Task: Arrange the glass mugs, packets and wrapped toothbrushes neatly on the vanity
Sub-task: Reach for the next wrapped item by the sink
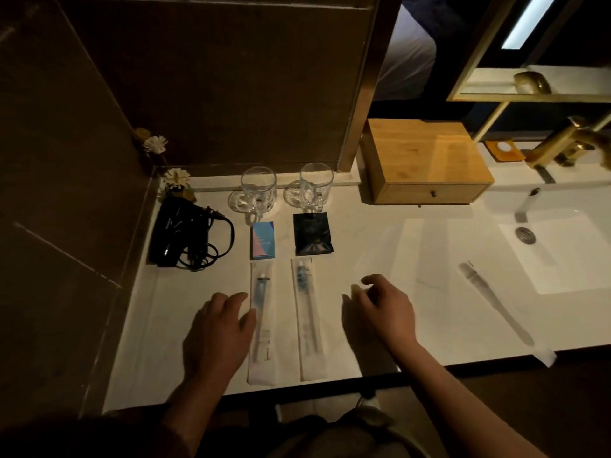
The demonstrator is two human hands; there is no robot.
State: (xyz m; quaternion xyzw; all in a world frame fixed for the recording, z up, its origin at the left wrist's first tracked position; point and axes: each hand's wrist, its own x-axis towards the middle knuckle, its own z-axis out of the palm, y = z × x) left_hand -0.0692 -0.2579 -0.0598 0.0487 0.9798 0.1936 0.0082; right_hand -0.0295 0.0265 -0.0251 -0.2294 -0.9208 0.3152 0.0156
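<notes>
Two glass mugs stand at the back of the white vanity, the left mug and the right mug, each on a glass coaster. In front of them lie a blue-and-pink packet and a black packet. Below those, two wrapped toothbrushes lie side by side, the left one and the right one. My left hand rests palm down, fingertips touching the left wrapper's edge. My right hand hovers with loosely curled fingers to the right of the right toothbrush, holding nothing.
A black hair dryer with coiled cord lies at the left. A wooden drawer box stands at the back. The sink basin and gold faucet are at the right, with another wrapped item near the basin. A flower diffuser occupies the back-left corner.
</notes>
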